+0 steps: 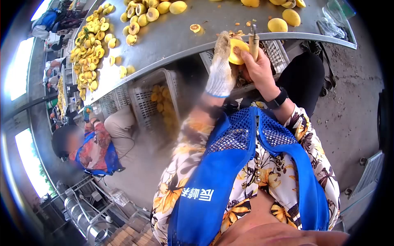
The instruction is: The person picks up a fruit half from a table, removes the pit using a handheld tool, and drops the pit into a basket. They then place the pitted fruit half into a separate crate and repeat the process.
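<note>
A halved yellow fruit (237, 51), its cut side showing, is between my two hands above the table's front edge. My left hand (222, 67), in a soiled white knitted glove, is closed against the fruit's left side; its fingertips are partly hidden. My bare right hand (260, 70) touches the fruit's right side with the thumb. The same hand grips a tool with a wooden handle (253, 47) and a short metal tip that points up. Small brown scraps lie on the metal table (172, 48) by my hands.
Heaped yellow fruit halves (88, 53) cover the table's left part; more fruit (278, 25) lies at the back right beside clear plastic (328, 28). Below the edge stand crates (137, 102), one holding fruit. A co-worker (96, 147) in a blue vest sits at left.
</note>
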A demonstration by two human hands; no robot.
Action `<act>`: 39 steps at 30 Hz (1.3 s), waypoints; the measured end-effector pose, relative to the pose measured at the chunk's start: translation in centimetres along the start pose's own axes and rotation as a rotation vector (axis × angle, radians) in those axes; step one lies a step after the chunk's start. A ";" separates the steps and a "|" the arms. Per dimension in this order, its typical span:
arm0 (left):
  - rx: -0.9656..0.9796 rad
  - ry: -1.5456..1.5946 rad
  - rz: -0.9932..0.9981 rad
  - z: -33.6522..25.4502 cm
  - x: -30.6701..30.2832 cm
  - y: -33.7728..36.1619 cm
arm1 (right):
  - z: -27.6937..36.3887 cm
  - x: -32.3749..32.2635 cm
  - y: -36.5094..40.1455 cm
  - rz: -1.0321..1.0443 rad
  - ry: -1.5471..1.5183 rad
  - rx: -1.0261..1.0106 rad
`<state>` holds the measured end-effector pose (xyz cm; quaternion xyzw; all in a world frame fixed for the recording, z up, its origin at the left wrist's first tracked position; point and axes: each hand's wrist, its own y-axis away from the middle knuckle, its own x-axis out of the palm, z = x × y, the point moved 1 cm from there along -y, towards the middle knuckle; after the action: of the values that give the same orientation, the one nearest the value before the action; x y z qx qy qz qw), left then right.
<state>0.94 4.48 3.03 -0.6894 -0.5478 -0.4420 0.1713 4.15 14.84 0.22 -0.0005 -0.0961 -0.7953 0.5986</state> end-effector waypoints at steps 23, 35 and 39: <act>-0.086 -0.608 0.058 -2.0 -2.4 -1.9 | -0.5 -1.6 3.7 0.464 0.683 -0.163; -0.094 -0.463 -0.252 -0.5 -1.7 -0.5 | 1.1 1.2 4.5 0.427 0.124 0.464; 0.083 -0.540 -0.173 0.7 -3.5 -1.6 | 1.0 1.1 4.5 0.484 0.002 0.541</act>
<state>-0.29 3.39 -0.53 -0.7252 -0.6479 -0.2329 0.0089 8.04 12.74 2.03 0.1359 -0.2996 -0.5761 0.7482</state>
